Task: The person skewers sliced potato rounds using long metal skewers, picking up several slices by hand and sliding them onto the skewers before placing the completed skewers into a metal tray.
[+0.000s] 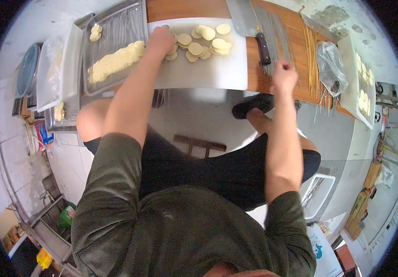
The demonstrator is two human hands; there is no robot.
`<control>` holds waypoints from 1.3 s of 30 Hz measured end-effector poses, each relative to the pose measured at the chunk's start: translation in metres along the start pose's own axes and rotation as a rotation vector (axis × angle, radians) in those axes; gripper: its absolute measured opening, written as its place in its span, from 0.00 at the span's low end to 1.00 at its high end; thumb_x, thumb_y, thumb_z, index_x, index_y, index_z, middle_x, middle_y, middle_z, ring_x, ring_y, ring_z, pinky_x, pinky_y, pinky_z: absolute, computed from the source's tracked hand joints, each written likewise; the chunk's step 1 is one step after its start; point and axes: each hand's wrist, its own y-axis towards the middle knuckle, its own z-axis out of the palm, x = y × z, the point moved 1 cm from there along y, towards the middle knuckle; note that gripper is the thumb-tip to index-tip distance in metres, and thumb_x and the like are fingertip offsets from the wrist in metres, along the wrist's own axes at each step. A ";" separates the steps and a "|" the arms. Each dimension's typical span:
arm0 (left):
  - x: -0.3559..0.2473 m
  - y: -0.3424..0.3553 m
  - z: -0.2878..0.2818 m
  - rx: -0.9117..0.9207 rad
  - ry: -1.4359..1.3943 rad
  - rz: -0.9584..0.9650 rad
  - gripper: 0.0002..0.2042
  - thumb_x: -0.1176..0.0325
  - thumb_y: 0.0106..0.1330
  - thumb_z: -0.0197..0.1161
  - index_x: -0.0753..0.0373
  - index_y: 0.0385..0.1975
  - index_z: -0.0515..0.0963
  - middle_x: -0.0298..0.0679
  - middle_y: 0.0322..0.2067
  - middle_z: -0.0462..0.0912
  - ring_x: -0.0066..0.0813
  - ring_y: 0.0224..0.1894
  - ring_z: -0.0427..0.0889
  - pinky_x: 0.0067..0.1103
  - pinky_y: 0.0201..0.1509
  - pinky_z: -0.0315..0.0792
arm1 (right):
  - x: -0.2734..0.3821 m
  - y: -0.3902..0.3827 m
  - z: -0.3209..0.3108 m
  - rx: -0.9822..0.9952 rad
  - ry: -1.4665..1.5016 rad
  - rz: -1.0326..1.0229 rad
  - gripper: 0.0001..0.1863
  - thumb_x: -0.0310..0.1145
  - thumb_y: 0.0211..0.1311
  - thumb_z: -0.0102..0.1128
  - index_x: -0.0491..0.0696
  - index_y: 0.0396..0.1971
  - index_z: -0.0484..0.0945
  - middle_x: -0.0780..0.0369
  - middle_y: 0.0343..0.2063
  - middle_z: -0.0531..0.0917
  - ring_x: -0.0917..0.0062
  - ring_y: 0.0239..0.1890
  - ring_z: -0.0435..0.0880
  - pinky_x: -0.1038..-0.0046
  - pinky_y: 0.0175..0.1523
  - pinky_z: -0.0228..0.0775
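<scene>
My left hand is at the left edge of a white cutting board, beside several pale yellow round slices. Its fingers are mostly hidden behind the hand, so any hold cannot be made out. Just left of it, a row of overlapping pale slices lies in a metal tray with thin sticks. My right hand is closed over the lower ends of thin grey sticks; what it holds, if anything, is hidden. A cleaver with a black handle lies beside that hand.
Light brown sticks and a clear plastic bag lie at the table's right. Beyond them stands a white tray holding pale slices. At the left is a translucent white container. My knees are by the table's near edge.
</scene>
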 end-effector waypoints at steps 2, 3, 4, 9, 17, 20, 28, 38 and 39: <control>-0.001 -0.003 0.004 -0.055 0.054 0.036 0.19 0.61 0.59 0.56 0.65 0.48 0.75 0.49 0.48 0.76 0.45 0.52 0.74 0.34 0.56 0.69 | -0.018 0.049 -0.013 0.017 -0.285 -0.042 0.22 0.45 0.51 0.62 0.40 0.36 0.80 0.48 0.34 0.83 0.59 0.40 0.82 0.65 0.49 0.71; -0.003 -0.003 0.006 -0.092 0.009 0.109 0.20 0.61 0.59 0.57 0.64 0.49 0.75 0.49 0.48 0.76 0.46 0.52 0.74 0.34 0.57 0.68 | -0.021 0.066 -0.015 0.036 -0.379 -0.059 0.23 0.47 0.49 0.62 0.41 0.37 0.81 0.48 0.36 0.83 0.56 0.43 0.81 0.64 0.50 0.70; -0.005 -0.002 0.008 -0.129 -0.038 0.185 0.20 0.60 0.59 0.57 0.64 0.49 0.75 0.49 0.48 0.76 0.47 0.51 0.74 0.34 0.57 0.68 | -0.020 0.076 -0.012 0.044 -0.375 -0.066 0.23 0.47 0.49 0.62 0.41 0.37 0.81 0.48 0.36 0.83 0.56 0.43 0.81 0.64 0.50 0.70; -0.007 -0.007 0.005 -0.013 0.122 0.321 0.20 0.57 0.61 0.56 0.57 0.51 0.74 0.43 0.52 0.74 0.43 0.55 0.70 0.34 0.59 0.65 | -0.019 0.091 0.004 0.277 -0.566 -0.076 0.25 0.48 0.47 0.62 0.40 0.35 0.81 0.48 0.33 0.83 0.58 0.41 0.82 0.65 0.48 0.71; -0.024 0.001 -0.006 0.237 0.288 0.323 0.24 0.56 0.57 0.60 0.52 0.55 0.72 0.39 0.52 0.76 0.42 0.58 0.68 0.34 0.62 0.62 | -0.018 0.102 0.012 0.338 -0.644 -0.147 0.23 0.46 0.51 0.55 0.39 0.33 0.81 0.45 0.35 0.81 0.54 0.44 0.80 0.64 0.51 0.70; -0.031 0.005 -0.011 0.277 0.246 0.363 0.23 0.57 0.56 0.61 0.52 0.53 0.73 0.40 0.49 0.77 0.41 0.56 0.71 0.35 0.60 0.65 | -0.033 0.105 0.001 0.265 -0.524 -0.168 0.23 0.44 0.53 0.53 0.36 0.35 0.80 0.47 0.32 0.82 0.57 0.39 0.81 0.64 0.46 0.71; -0.030 -0.005 -0.008 0.166 -0.037 0.286 0.19 0.61 0.54 0.64 0.61 0.45 0.78 0.44 0.40 0.81 0.42 0.44 0.80 0.31 0.50 0.73 | -0.015 0.051 -0.023 0.069 0.027 0.035 0.18 0.41 0.60 0.50 0.38 0.27 0.74 0.55 0.20 0.79 0.69 0.25 0.78 0.68 0.32 0.69; -0.086 -0.092 -0.010 0.113 -1.771 -0.493 0.14 0.70 0.67 0.55 0.73 0.47 0.68 0.44 0.39 0.77 0.37 0.41 0.81 0.28 0.45 0.79 | 0.047 -0.158 0.023 0.735 0.759 0.231 0.06 0.32 0.66 0.52 0.46 0.31 0.72 0.68 0.20 0.75 0.87 0.16 0.67 0.84 0.20 0.58; -0.086 -0.098 -0.008 0.175 -1.866 -0.437 0.13 0.71 0.66 0.55 0.71 0.47 0.67 0.43 0.39 0.77 0.36 0.41 0.82 0.28 0.45 0.79 | 0.043 -0.166 0.027 0.755 0.747 0.276 0.06 0.32 0.65 0.53 0.46 0.31 0.72 0.68 0.20 0.75 0.87 0.16 0.66 0.84 0.20 0.57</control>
